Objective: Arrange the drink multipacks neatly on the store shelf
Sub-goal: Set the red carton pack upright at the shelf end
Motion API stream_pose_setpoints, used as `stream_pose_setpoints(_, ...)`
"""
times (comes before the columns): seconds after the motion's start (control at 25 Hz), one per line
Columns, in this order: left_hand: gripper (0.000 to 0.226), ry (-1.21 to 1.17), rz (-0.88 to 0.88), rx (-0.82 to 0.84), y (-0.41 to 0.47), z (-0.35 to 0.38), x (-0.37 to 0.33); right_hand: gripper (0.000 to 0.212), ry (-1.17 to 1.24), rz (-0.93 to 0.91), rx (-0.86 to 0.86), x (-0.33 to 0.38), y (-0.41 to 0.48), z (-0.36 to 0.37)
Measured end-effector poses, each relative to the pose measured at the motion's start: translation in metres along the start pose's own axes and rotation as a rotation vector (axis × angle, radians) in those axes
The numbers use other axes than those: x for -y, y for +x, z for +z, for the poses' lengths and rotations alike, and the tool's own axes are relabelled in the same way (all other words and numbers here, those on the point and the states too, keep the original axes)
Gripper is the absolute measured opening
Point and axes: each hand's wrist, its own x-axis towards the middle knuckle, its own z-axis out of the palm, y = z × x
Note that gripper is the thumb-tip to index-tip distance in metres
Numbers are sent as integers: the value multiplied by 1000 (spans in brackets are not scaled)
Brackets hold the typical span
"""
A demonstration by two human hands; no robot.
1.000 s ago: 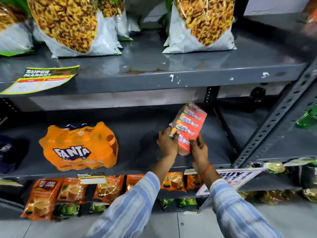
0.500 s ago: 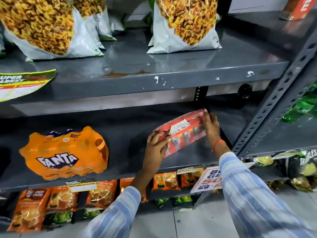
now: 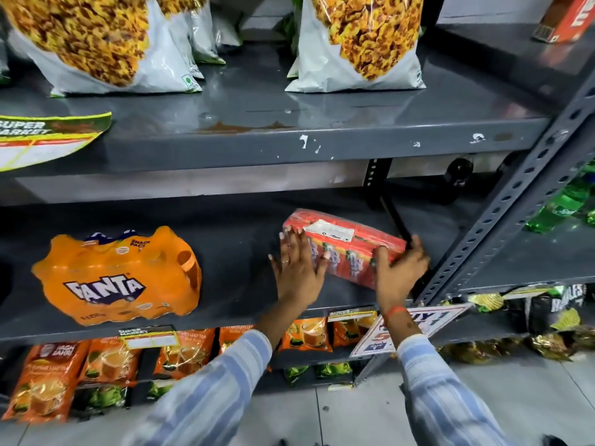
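Hands frame a red shrink-wrapped multipack of small drink cartons (image 3: 346, 249) lying on its side on the dark grey metal middle shelf (image 3: 244, 294) of a store rack, its white label facing up and its long axis angled toward the right-hand perforated grey steel upright (image 3: 502, 217). The left hand (image 3: 297, 268), fingers spread and flat, presses against the pack's left end, a ring visible on one finger. The right hand (image 3: 399, 268) is cupped around the pack's right end, thumb on the near face and fingers curled behind it, close to the upright; an orange thread band (image 3: 395, 312) circles that wrist. Both arms wear blue-and-white striped shirt sleeves (image 3: 222, 391). Well apart to the left on the same shelf sits an orange plastic-wrapped Fanta multipack (image 3: 119, 275), its logo facing outward near the shelf's front edge. On the shelf above stand white plastic bags of yellow fried snack (image 3: 360, 43), with a yellow-and-green supermarket price tag (image 3: 45, 136) hanging at the left edge. Below, orange tea packets (image 3: 106, 362) line the bottom shelf, and a white promotional sign (image 3: 415, 323) hangs beside the right wrist.
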Motion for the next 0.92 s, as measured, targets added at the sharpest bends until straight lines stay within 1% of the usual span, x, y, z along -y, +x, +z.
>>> stream_pose_setpoints(0.04,86,-75,23,59,-9,3,-10,53,-5,-11,13,8,-2,1)
stream_pose_setpoints(0.08,82,-197,68,123,-24,10,-23,54,0,-18,11,9,-1,2)
stream_pose_setpoints(0.12,73,-334,99,171,-36,16,-37,56,3,-14,4,12,1,-1)
stream_pose_setpoints(0.16,65,-458,107,193,-42,19,-46,54,11,-10,-4,11,4,-5)
stream_pose_setpoints(0.24,59,-630,72,215,-33,14,-54,45,8,19,-16,5,4,-16)
stream_pose_setpoints(0.32,54,-658,53,211,-8,1,-49,34,54,40,-17,-1,-9,-25)
stream_pose_setpoints(0.36,50,-679,77,212,7,-6,-44,30,88,31,10,-1,-22,-27)
stream_pose_setpoints(0.4,47,-731,94,247,22,-14,-37,27,138,11,64,-1,-35,-25)
stream_pose_setpoints(0.48,47,-787,125,398,48,-26,-21,26,210,-9,212,1,-63,-12)
stream_pose_setpoints(0.52,50,-763,140,485,59,-34,-17,27,234,-11,287,6,-74,-5)
stream_pose_setpoints(0.6,55,-660,159,643,78,-52,-11,31,267,-32,436,16,-85,8)
stream_pose_setpoints(0.64,54,-599,160,696,85,-58,-11,32,275,-43,493,23,-87,11)
stream_pose_setpoints(0.68,51,-544,152,700,89,-62,-10,33,290,-47,526,28,-85,10)
stream_pose_setpoints(0.72,46,-507,137,646,90,-65,-12,32,319,-46,523,31,-78,6)
stream_pose_setpoints(0.76,42,-511,97,504,87,-62,-12,30,341,-38,465,33,-68,0)
stream_pose_setpoints(0.8,43,-546,25,278,75,-55,-9,27,342,-28,353,33,-52,-5)
stream_pose_setpoints(0.84,48,-583,-49,34,55,-44,-6,27,279,-15,221,32,-32,-10)
stream_pose_setpoints(0.88,54,-641,-113,-137,28,-31,-4,33,184,9,152,28,-10,-13)
stream_pose_setpoints(0.92,56,-692,-149,-229,1,-16,-3,43,66,41,173,26,8,-16)
